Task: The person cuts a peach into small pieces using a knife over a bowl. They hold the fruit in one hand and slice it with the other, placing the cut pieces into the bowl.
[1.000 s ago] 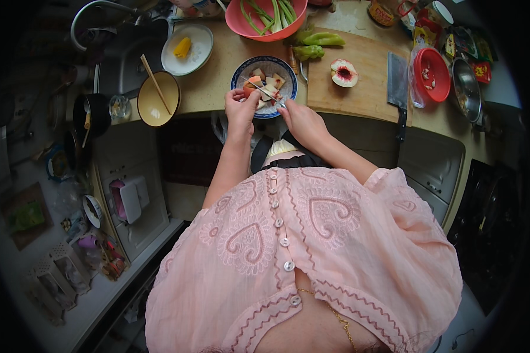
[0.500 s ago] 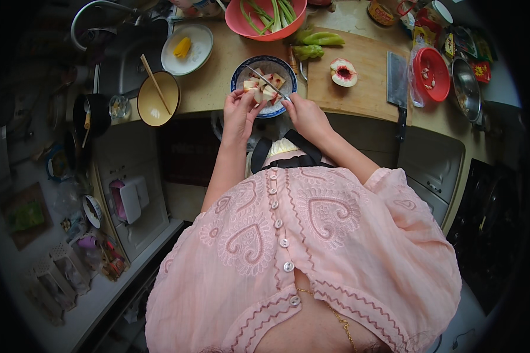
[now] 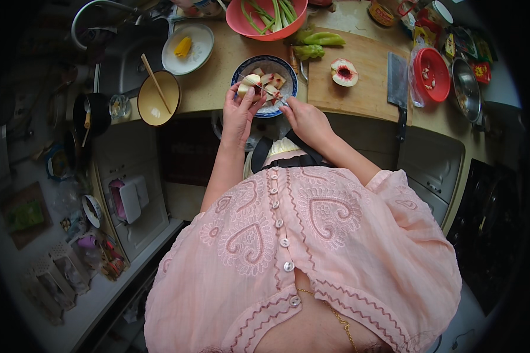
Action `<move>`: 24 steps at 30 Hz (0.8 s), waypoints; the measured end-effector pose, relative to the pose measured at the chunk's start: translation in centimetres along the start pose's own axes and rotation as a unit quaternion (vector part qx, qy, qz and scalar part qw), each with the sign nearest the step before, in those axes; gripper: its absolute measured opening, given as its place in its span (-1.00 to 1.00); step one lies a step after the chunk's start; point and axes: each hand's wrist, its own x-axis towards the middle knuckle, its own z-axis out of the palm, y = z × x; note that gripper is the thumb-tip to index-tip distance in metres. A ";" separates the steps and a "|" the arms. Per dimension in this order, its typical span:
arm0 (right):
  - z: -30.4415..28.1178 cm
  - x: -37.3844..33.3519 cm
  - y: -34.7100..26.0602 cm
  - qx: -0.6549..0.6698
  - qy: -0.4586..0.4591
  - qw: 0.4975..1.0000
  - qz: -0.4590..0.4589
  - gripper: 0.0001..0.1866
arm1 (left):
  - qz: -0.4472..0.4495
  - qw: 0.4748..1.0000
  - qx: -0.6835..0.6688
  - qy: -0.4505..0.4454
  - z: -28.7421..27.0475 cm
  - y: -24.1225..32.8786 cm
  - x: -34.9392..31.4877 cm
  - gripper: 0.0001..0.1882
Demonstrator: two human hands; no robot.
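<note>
My left hand (image 3: 239,113) pinches a pale piece of peach (image 3: 249,84) over a blue-and-white bowl (image 3: 295,77). In my right hand (image 3: 307,119) is a small knife (image 3: 269,92); its thin blade points up and left, against the held peach. Where blade and fruit meet is partly hidden by my left fingers. Cut peach chunks (image 3: 274,78) with red streaks lie in the bowl. To the right, a peach half (image 3: 344,72) with a red, hollow centre rests cut side up on a wooden cutting board (image 3: 365,97).
A cleaver (image 3: 397,82) lies at the board's right edge, handle overhanging the counter. Green peppers (image 3: 324,39) sit at the board's far corner. Around stand a pink bowl (image 3: 232,26) of green stalks, a white plate (image 3: 203,47), a yellow bowl (image 3: 150,106) with chopsticks, and a red basin (image 3: 443,76).
The peach piece in my left hand has turned and risen slightly, showing a rounder pale side. The knife blade has shifted a little left and down. My right hand has barely moved.
</note>
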 end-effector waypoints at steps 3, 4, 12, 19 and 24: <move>0.3 -0.1 0.4 0.001 -0.001 1.000 -0.004 -0.71 | 0.002 0.998 0.057 0.004 0.0 0.1 0.0 -0.58; 0.3 -0.1 0.3 0.000 0.001 1.000 -0.005 -0.71 | 0.008 0.997 0.075 0.012 0.0 0.1 -0.1 -0.57; 0.1 -0.1 -0.3 0.006 0.029 0.998 -0.057 -0.76 | 0.164 0.932 0.314 0.072 0.1 -0.2 -0.2 -0.62; 0.5 -0.1 -0.3 0.019 0.013 0.999 -0.044 -0.74 | 0.195 0.883 0.411 0.116 1.3 0.1 -0.8 -0.61; 0.6 -0.1 -0.4 0.024 0.013 0.999 -0.034 -0.75 | 0.189 0.891 0.394 0.122 2.1 0.4 -1.1 -0.64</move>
